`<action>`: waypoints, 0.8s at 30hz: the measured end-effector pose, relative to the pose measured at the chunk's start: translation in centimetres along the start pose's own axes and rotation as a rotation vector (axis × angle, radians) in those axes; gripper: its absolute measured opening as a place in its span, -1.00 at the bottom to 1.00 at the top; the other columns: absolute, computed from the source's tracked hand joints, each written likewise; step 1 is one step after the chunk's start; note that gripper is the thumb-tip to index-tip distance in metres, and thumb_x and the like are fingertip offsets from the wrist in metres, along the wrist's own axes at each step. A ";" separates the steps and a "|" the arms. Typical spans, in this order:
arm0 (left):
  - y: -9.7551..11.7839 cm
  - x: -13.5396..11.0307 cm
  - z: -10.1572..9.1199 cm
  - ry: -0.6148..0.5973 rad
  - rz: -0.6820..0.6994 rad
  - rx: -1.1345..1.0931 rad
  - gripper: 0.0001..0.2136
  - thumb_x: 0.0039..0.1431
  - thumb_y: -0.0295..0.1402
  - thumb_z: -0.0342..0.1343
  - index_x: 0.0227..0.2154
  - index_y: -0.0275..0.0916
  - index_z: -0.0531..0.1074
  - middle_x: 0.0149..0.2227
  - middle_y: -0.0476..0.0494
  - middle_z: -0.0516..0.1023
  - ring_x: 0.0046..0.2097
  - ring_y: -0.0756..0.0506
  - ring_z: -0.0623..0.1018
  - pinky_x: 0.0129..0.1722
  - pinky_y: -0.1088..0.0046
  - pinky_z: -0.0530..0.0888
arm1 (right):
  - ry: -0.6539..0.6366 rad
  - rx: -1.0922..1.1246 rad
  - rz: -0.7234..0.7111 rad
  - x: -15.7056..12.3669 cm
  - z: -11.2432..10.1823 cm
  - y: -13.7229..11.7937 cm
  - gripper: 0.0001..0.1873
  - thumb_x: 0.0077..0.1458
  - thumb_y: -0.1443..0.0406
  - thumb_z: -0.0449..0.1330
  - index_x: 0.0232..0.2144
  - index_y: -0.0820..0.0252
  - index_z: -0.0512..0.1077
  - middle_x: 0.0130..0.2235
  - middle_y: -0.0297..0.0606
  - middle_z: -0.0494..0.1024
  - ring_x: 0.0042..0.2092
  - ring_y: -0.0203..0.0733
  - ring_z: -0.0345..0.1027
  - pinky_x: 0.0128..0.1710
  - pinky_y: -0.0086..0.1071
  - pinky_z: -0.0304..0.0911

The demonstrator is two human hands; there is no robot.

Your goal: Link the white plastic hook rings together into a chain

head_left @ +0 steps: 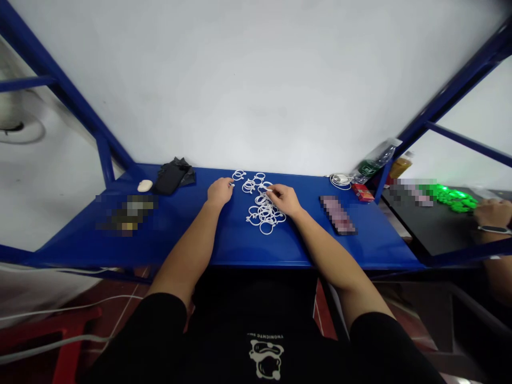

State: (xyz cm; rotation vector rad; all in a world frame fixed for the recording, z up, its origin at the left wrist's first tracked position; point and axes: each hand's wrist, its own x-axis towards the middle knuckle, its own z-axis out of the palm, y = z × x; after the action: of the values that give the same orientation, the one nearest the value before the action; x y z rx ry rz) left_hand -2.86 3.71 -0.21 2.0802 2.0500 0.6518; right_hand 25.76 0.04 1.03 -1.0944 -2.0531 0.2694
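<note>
A pile of thin white plastic rings with small tabs (265,214) lies on the blue table (236,248) between my arms. My right hand (285,199) is at the upper right of the pile, its fingers pinched on a white ring (264,186). To the left of the pile, my left hand (220,192) is closed near the tabletop. A tiny white bit shows at its fingertips, too small to name. Just beyond the left hand lie a few loose white rings (239,175), apart from the main pile.
At the left lie a black pouch (173,176), a white rounded object (144,185) and a blurred item (130,213). On the right are a phone (338,215), a coiled white cable (340,181), a red box (362,192) and a bottle (374,164). A co-worker's hand (494,212) touches green-lit pieces.
</note>
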 end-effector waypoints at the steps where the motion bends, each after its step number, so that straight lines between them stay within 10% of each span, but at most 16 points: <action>1: 0.2 -0.1 0.1 0.008 0.005 -0.015 -0.64 0.39 -0.36 0.08 0.17 -0.14 0.58 0.04 -0.28 0.64 0.10 -0.30 0.59 0.16 0.17 0.50 | -0.012 -0.003 -0.002 0.0 -0.1 -0.1 -0.70 0.35 0.10 0.23 -0.09 0.13 0.67 -0.26 -0.20 0.70 -0.27 -0.15 0.52 -0.22 -0.31 0.35; 14: 7.7 -4.5 -0.3 0.190 0.428 -0.381 -0.75 0.41 -0.32 0.17 0.05 -0.12 0.66 -0.06 -0.14 0.73 -0.08 -0.14 0.69 0.01 0.32 0.58 | -0.057 -0.007 -0.078 -0.2 -0.3 -1.0 -0.62 0.44 0.06 0.13 0.03 0.14 0.60 -0.21 -0.17 0.66 -0.23 -0.13 0.50 -0.16 -0.29 0.34; 24: 8.5 -5.3 0.2 0.090 0.517 -0.392 -0.72 0.45 -0.37 0.12 0.11 -0.08 0.63 0.05 -0.13 0.72 0.04 -0.16 0.70 0.07 0.26 0.59 | -0.025 -0.032 -0.145 -0.2 -0.5 -0.5 -0.67 0.47 0.10 0.07 -0.11 0.11 0.57 -0.25 -0.17 0.59 -0.17 -0.09 0.46 -0.12 -0.25 0.33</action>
State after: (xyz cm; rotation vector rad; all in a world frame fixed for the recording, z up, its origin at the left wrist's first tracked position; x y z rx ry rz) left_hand 5.08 -1.93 1.98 2.3563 1.2647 1.1313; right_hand 25.82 -0.50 1.51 -0.9594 -2.1540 0.1788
